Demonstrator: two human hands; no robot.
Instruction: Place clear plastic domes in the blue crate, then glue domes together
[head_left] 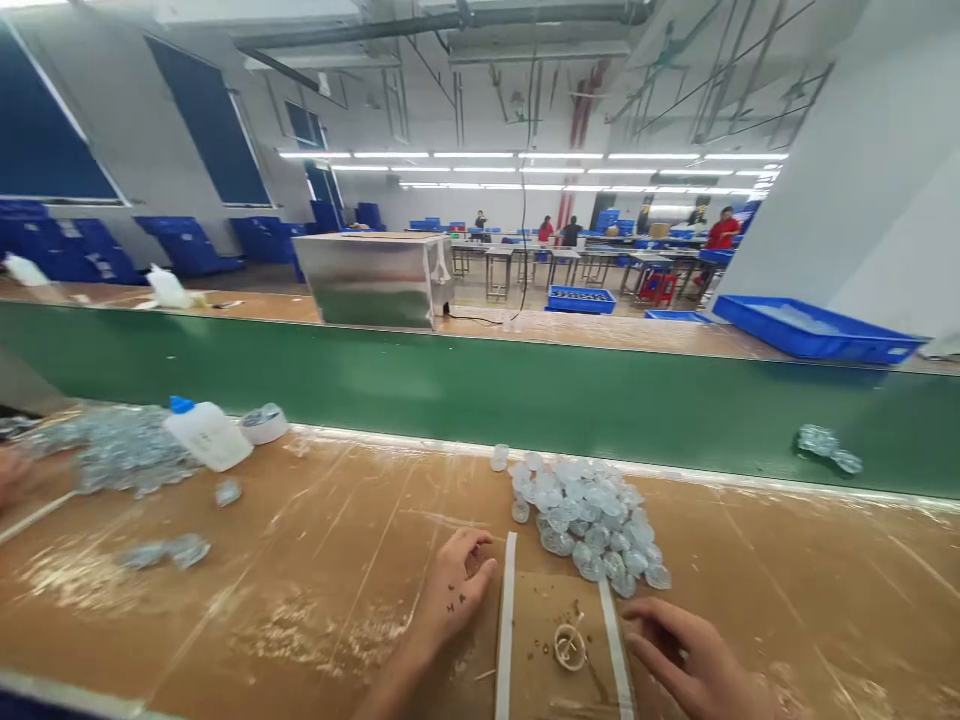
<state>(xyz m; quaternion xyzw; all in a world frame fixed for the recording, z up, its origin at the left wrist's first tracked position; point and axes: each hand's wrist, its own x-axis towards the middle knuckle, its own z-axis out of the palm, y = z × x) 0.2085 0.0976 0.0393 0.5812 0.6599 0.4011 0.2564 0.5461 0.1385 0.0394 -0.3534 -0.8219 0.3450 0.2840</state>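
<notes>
My left hand rests at the left edge of a brown sheet taped down with white strips; its fingers curve with a gap to the thumb, and nothing shows in them. My right hand is at the sheet's right edge, fingers loosely bent, thumb apart, with no object visible. Between the hands, on the sheet, lies a small round ring-like piece with a thin pale stick across it and dark crumbs around it. Beyond the sheet is a heap of clear, rounded plastic pieces.
At left are a white bottle with a blue cap, a tape roll, a pile of clear pieces and another person's blurred hand. A green partition runs behind. On the ledge stand a metal box and blue tray.
</notes>
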